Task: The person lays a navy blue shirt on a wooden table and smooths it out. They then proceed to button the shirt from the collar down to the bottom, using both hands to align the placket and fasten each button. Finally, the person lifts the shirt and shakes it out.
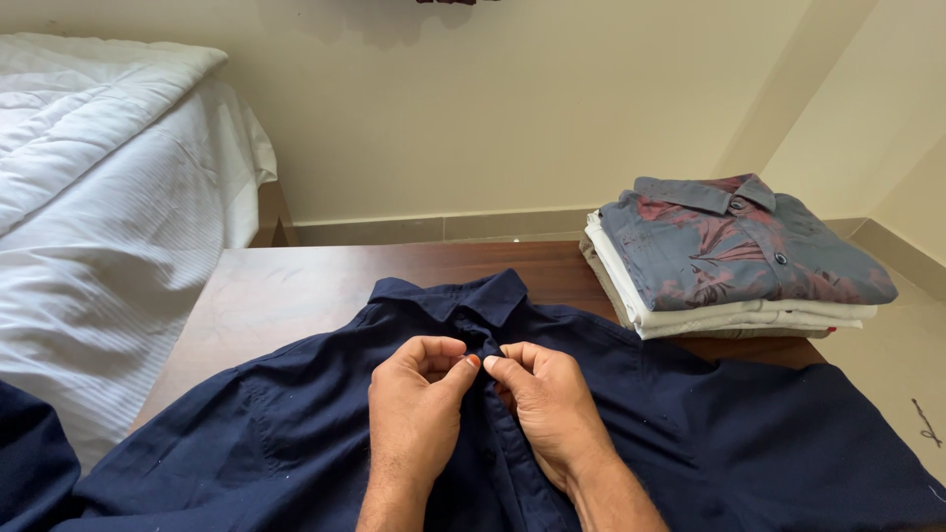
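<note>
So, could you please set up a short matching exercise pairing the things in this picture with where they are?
1. navy shirt
2. folded shirt stack
3. white bedding
4. left hand

a. far right of the wooden table
b. left of the table
c. spread flat across the table
d. pinching the shirt's front just below the collar

Pairs: 1-c, 2-a, 3-b, 4-d

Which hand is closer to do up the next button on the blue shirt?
Probably the right hand: it lies along the shirt's front strip, just below the collar, fingertips pinching the fabric. The left hand pinches the same spot from the other side, so it is close. No button shows.
</note>
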